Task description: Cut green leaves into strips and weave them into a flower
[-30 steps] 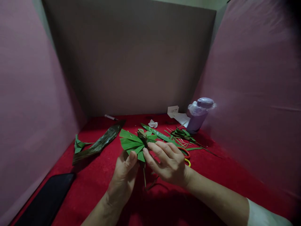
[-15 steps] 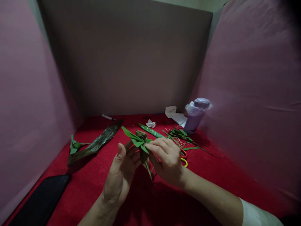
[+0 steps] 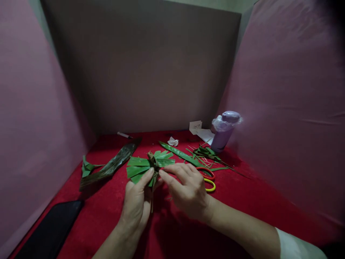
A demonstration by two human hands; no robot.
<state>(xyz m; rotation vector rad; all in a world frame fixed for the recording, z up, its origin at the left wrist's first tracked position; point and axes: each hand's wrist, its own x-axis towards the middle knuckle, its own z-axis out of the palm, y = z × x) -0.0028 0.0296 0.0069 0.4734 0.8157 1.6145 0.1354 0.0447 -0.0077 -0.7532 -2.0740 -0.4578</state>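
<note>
A folded green leaf flower with several flat strip petals and a brownish rolled centre is held above the red cloth. My left hand grips it from below, thumb up against the petals, fingers closed round the stem. My right hand pinches the flower's right side with thumb and forefinger, just under the centre. The thin stem hangs down between both hands.
A long dark leaf and a small folded leaf piece lie at the left. Leaf strips and scraps, red and yellow scissors, a lilac bottle, white papers and a pen lie behind. A black phone lies near left.
The flower has been turned: half a second ago its petals looked edge-on and bunched, now they fan out flat to the left. Both hands shifted slightly down and left.
</note>
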